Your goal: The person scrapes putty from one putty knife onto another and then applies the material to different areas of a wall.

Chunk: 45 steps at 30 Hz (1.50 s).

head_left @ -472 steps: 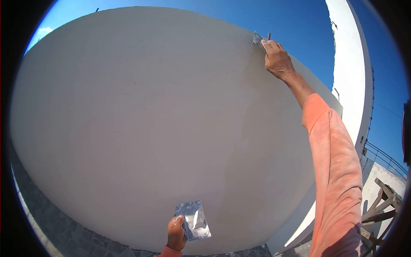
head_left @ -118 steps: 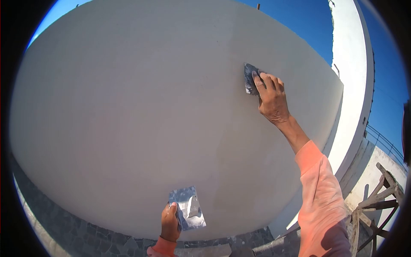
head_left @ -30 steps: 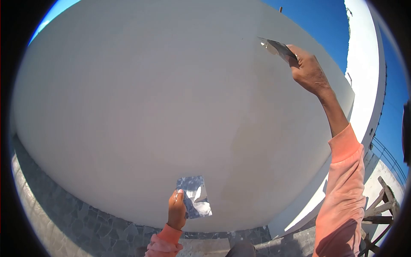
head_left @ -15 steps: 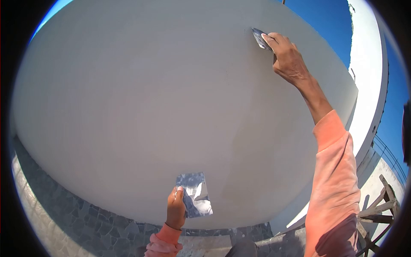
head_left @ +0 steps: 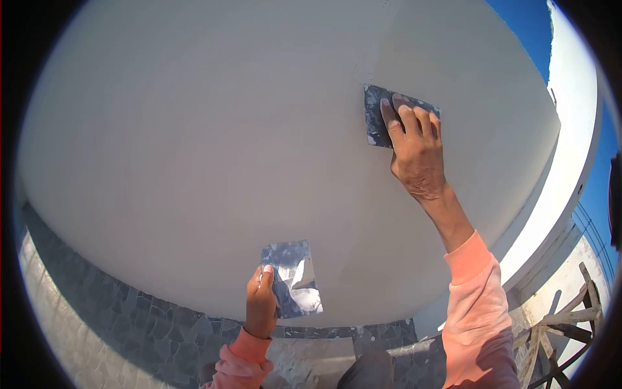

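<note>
A large smooth grey-white wall fills most of the head view. My right hand is closed on a flat, putty-smeared metal scraper blade, which lies against the wall at the upper right. Its fingers press along the blade's face. Lower down, my left hand grips a second metal scraper blade by its left edge, thumb on top. White filler sits on that blade's face. A slightly darker band of wall runs below my right hand.
Dark stone paving runs along the wall's foot. At the lower right stands a rough wooden frame. A white curved wall edge rises on the right, with blue sky behind it.
My right hand has drawn its scraper down the wall, and the blade now lies flatter with more of its face showing. My left hand has risen slightly with its blade.
</note>
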Each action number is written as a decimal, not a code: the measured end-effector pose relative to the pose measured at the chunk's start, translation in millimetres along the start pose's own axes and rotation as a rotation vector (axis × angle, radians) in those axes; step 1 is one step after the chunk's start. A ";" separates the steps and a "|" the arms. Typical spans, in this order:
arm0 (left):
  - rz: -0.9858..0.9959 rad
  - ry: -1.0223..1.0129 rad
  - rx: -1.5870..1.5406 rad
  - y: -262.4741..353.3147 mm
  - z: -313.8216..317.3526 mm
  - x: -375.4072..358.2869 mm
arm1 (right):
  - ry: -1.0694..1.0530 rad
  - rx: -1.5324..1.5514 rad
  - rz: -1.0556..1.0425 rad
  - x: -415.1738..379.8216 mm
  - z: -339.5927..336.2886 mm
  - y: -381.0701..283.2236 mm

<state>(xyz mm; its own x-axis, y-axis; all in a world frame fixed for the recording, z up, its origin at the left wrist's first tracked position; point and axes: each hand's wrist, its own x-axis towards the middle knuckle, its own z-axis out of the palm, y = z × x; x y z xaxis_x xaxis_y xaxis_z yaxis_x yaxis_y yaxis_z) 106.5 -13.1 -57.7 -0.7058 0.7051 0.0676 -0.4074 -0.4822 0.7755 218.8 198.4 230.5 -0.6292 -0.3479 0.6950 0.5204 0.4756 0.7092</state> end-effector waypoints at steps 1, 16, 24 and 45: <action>-0.003 0.015 -0.011 1.2 1.8 -1.4 | -0.003 0.017 0.006 -9.8 -1.2 -7.2; -0.013 0.057 -0.051 3.6 4.1 -4.3 | -0.242 0.229 0.042 -166.4 -3.4 -148.7; -0.012 0.068 -0.138 6.6 13.9 -6.7 | -0.042 0.296 0.050 -69.2 -74.0 -43.3; 0.020 0.073 -0.102 -4.2 5.7 -0.7 | 0.022 0.030 -0.011 17.2 -17.7 53.0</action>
<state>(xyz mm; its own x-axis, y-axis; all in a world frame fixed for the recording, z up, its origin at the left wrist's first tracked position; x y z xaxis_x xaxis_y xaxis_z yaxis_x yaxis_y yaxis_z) 112.0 -8.5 -57.5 -0.7531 0.6571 0.0332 -0.4473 -0.5484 0.7066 245.8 203.3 282.1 -0.6222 -0.3706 0.6896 0.4959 0.4951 0.7135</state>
